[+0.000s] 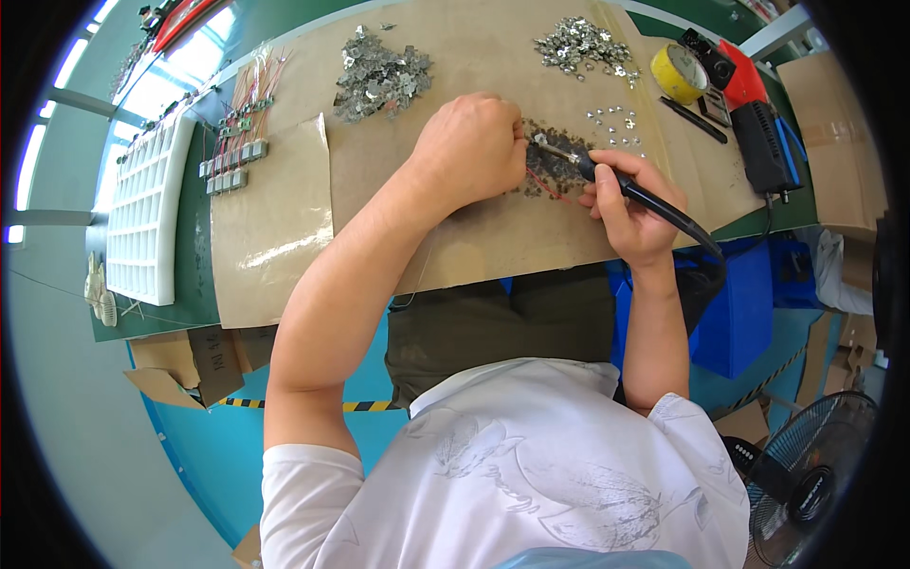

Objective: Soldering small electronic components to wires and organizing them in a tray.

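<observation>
My right hand (pixel 640 209) is wrapped round the black handle of a soldering iron (pixel 654 201), whose metal tip points left toward my left hand. Closed, with its knuckles up, my left hand (pixel 474 147) rests just left of that tip; its fingertips are turned away, so what they pinch is hidden. Beneath the tip lies a dark, scorched patch (pixel 559 175) of the brown sheet, scattered with small bits. A thin red wire (pixel 548 188) runs between my two hands. Right of the patch, several small shiny metal pieces (pixel 611 121) lie spread out.
Beyond my hands are a pile of flat metal pieces (pixel 384 76) and a pile of small shiny parts (pixel 588 45). Wired components (pixel 232 152) and a white compartment tray (pixel 147 223) lie left. Yellow tape (pixel 678 74) and a black soldering station (pixel 761 147) stand right.
</observation>
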A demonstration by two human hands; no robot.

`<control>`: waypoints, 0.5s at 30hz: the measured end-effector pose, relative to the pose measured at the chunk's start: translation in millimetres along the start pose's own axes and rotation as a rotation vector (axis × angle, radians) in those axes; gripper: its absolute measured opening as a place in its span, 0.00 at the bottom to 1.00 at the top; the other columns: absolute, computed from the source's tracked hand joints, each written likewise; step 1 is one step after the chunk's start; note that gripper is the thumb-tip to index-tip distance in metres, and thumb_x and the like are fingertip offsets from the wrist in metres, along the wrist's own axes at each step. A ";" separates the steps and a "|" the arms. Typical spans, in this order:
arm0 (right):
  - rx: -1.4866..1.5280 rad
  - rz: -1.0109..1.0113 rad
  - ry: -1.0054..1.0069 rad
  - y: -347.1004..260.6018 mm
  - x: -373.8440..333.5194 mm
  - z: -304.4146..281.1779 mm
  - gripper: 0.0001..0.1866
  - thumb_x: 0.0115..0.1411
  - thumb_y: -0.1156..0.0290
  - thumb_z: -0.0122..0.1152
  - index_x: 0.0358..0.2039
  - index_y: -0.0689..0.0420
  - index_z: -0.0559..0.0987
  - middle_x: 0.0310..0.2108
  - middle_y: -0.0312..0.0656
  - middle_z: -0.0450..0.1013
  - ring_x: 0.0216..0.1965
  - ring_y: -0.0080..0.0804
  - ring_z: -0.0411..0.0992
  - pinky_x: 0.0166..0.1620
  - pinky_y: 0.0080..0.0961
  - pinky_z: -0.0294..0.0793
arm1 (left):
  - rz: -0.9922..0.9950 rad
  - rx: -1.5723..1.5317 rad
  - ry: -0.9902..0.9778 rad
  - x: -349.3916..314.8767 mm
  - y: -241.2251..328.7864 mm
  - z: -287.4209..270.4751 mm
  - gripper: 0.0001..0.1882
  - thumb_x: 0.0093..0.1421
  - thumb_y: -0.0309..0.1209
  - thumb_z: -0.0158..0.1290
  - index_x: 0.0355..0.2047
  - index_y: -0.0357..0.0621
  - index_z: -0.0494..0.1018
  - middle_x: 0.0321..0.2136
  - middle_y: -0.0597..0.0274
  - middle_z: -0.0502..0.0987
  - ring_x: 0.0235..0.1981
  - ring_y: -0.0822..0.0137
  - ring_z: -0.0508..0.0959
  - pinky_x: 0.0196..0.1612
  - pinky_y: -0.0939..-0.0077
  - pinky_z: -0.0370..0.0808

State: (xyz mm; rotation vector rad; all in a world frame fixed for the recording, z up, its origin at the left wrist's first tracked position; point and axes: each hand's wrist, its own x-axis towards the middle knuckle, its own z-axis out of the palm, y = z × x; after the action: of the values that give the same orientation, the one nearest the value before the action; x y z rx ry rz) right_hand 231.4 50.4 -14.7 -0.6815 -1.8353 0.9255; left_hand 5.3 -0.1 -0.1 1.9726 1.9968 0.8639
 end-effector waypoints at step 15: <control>0.050 -0.039 0.094 1.6 -5.2 -1.1 0.08 0.64 0.79 0.64 0.43 0.66 0.83 0.25 0.41 0.81 0.23 0.21 0.80 0.27 0.16 0.78 | -0.022 0.010 -0.021 -1.4 3.9 -1.5 0.07 0.55 0.29 0.61 0.30 0.37 0.81 0.32 0.47 0.81 0.36 0.45 0.82 0.43 0.55 0.79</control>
State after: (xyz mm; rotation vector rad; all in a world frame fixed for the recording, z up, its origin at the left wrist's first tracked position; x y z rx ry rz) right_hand 234.7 47.6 -18.3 -0.6455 -1.7315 0.8961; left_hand 7.9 -2.1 2.8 1.9528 2.0109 0.8260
